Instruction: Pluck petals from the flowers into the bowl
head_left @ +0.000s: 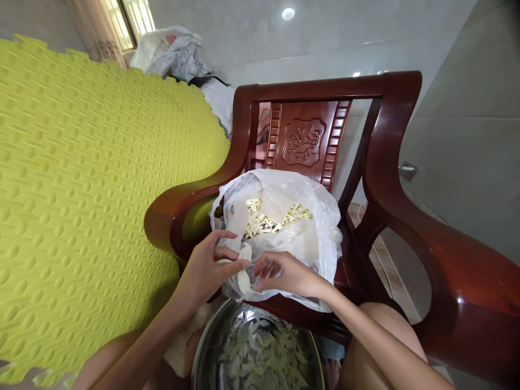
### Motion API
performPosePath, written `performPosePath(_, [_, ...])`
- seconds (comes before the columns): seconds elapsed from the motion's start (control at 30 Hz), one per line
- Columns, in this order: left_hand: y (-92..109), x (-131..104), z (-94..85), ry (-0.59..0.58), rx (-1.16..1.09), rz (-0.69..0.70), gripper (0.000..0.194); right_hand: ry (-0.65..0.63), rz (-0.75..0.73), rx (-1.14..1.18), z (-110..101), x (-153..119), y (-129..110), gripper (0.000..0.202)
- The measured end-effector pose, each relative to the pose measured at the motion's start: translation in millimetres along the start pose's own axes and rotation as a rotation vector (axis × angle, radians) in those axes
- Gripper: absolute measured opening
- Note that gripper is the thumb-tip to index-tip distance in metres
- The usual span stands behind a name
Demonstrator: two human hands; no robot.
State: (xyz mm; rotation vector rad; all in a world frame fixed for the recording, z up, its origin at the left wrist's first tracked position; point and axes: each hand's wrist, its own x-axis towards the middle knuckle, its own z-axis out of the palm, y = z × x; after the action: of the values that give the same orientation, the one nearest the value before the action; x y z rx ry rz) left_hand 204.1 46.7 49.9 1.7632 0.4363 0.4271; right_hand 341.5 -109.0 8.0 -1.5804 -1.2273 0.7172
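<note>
A pale, whitish flower [244, 273] is pinched between the thumb and fingers of my left hand [213, 261], in front of the bag's near rim. My right hand [284, 275] is just to its right, fingers curled and thumb apart, with nothing visible between them. Behind both hands, a white plastic bag [329, 216] stands open on the wooden chair's seat, with small pale yellow-green pieces [260, 222] inside. Below the hands, a round metal basin [199, 352] holds many whitish-green flowers [264, 355].
The dark red wooden chair [406, 211] has a curved armrest on each side. A yellow-green foam mat [81, 179] rises on the left. Another plastic bag [170, 51] lies behind the mat. My knees flank the basin.
</note>
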Motion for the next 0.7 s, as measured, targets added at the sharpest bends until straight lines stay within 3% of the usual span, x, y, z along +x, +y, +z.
performPosePath(0.17, [1,-1,7.1,-0.002,-0.021,0.022,0.053,0.009,0.009,0.383,3,0,-10,0.032])
performPosePath(0.3, [3,-7,23.7,0.002,-0.032,0.044,0.049,0.159,0.084,0.609,13,3,-13,0.031])
performPosePath(0.4, [2,-7,29.1,-0.036,-0.139,-0.017,0.041,0.250,0.080,0.675,18,3,-13,0.031])
performPosePath(0.5, [-1,8,10.3,0.095,-0.358,-0.058,0.027,0.313,-0.028,0.699,16,0,-18,0.027])
performPosePath(0.6, [-5,29,-28.5,0.460,-0.496,0.053,0.019,0.374,-0.143,0.712,-5,-5,-24,0.018])
performPosePath(0.67, [-6,37,-49.0,0.547,-0.468,0.102,0.019,0.434,-0.176,0.728,-29,-8,-25,0.015])
performPosePath(0.7, [-7,38,-53.2,0.526,-0.404,0.104,0.021,0.496,-0.191,0.757,-42,-9,-24,0.015])
